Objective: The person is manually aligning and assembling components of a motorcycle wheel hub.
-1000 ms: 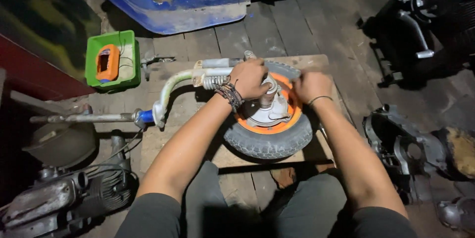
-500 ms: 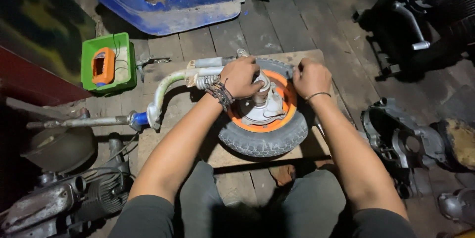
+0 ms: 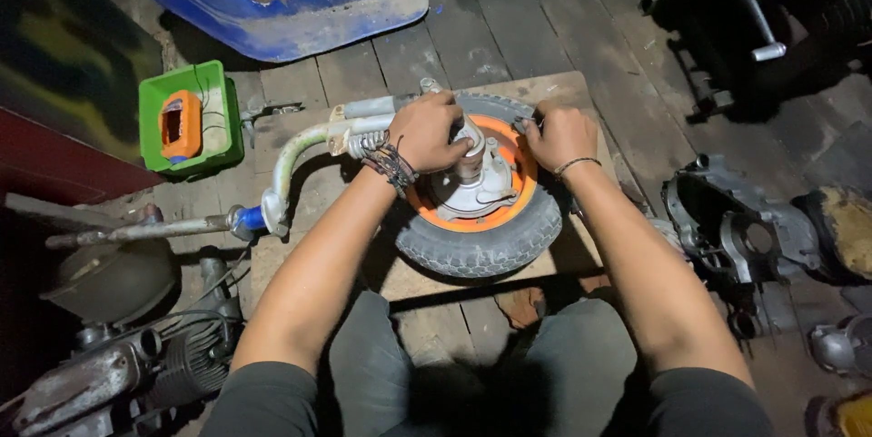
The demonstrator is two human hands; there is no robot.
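Centrally, a small wheel (image 3: 481,219) with black tyre and orange rim lies flat on a wooden board (image 3: 563,92), attached to a pale green fork arm (image 3: 295,160). The left hand (image 3: 427,133) is curled around the grey metal hub (image 3: 472,178) at the wheel's middle. The right hand (image 3: 559,133) is closed at the far edge of the rim; whether it grasps anything cannot be told. Well left of the left hand sits a green tray (image 3: 213,133) holding an orange object (image 3: 179,121). Beyond both hands is a blue body panel (image 3: 363,1); right of the right hand lies a dark engine casing (image 3: 736,228).
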